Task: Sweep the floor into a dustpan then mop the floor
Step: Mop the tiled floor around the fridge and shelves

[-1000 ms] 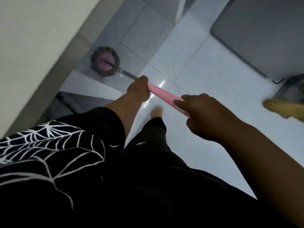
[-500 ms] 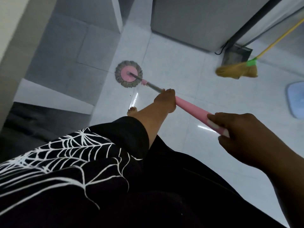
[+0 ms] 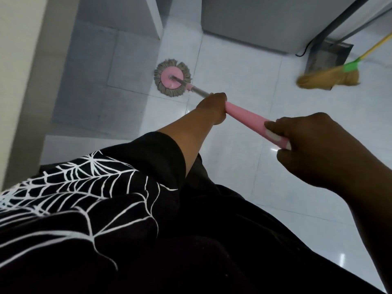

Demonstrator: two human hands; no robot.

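A round mop head with a pink disc and grey fringe lies flat on the white tiled floor. Its metal shaft runs back into a pink handle. My left hand grips the lower end of the pink handle. My right hand grips the upper end, closer to me. A straw broom with a green band and yellow stick leans at the right, over a grey dustpan.
A grey cabinet stands ahead, with a dark pole and a black cable at its right. A white partition edge and a cream wall are at the left. My black web-print clothing fills the bottom of the view.
The mop head has slid from beside the left wall out onto the white tiles. The view has swung right, bringing the broom and dustpan in. Both hands keep hold of the handle.
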